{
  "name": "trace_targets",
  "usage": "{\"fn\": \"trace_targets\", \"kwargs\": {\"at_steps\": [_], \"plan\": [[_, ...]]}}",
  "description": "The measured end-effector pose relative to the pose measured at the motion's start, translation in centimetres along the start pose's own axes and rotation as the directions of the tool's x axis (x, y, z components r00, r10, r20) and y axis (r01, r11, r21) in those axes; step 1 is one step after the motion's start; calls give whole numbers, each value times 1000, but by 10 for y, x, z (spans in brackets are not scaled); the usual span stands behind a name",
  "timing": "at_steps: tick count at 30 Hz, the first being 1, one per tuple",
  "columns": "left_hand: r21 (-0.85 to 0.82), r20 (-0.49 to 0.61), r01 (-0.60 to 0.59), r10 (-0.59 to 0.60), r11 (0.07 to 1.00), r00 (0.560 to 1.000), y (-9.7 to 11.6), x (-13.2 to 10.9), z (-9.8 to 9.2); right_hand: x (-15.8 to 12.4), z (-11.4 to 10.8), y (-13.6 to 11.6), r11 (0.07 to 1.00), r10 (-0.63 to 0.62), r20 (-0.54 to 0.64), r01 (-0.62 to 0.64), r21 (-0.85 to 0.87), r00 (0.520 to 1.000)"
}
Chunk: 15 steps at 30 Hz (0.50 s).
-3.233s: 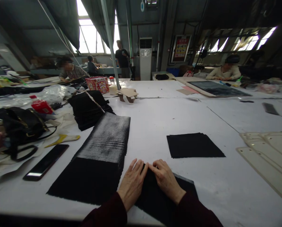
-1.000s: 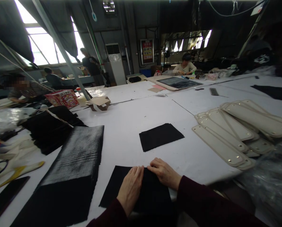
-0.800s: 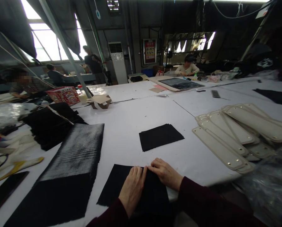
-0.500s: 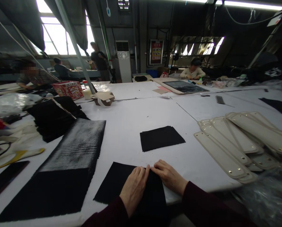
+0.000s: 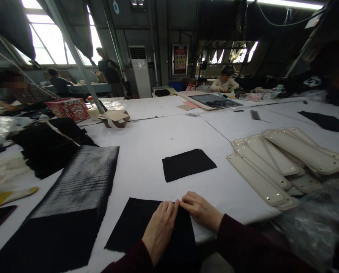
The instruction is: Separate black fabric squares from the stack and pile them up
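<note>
A black fabric piece (image 5: 135, 223) lies flat on the white table (image 5: 146, 151) at the near edge. My left hand (image 5: 159, 229) rests palm down on it, fingers stretched forward and close together. Touching it fingertip to fingertip, my right hand (image 5: 199, 210) lies at the piece's far right corner with its fingers curled down onto the cloth edge. A small stack of black fabric pieces (image 5: 188, 164) sits farther out on the table. To the left spreads a large fanned stack of black fabric (image 5: 72, 201).
Cream leather-like strips (image 5: 272, 163) with rivets lie at the right, clear plastic (image 5: 308, 223) beside them. More black fabric (image 5: 44, 146), a red box (image 5: 68, 109) and a cardboard piece (image 5: 114, 117) sit at the left. Other people work at far tables.
Since three seconds ago my view swung right, bringing the cream strips into sight. Both hands stay on the black piece, which now lies more spread out to the left.
</note>
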<state>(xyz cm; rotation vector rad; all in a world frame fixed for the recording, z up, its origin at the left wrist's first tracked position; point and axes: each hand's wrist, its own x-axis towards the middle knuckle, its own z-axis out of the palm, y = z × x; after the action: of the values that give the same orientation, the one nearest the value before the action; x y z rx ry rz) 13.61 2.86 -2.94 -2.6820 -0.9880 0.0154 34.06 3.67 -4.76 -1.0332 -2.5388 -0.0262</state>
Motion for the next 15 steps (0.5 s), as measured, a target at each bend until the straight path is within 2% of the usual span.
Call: {"fn": "trace_targets", "kwargs": {"at_steps": [5,10,15], "plan": [[-14,-11,-15,15,1000,1000,0,-2,9,0,-6,-1,996,-34,10,34,-83,999],[-43,-51,-41,38,998,998,-1,-3,22,-3,-16,-9,942,-108,55,120,-313,993],[-27,-87,-40,37,999,996,0,-1,24,-11,-16,-14,929,-69,49,82,-360,996]]}}
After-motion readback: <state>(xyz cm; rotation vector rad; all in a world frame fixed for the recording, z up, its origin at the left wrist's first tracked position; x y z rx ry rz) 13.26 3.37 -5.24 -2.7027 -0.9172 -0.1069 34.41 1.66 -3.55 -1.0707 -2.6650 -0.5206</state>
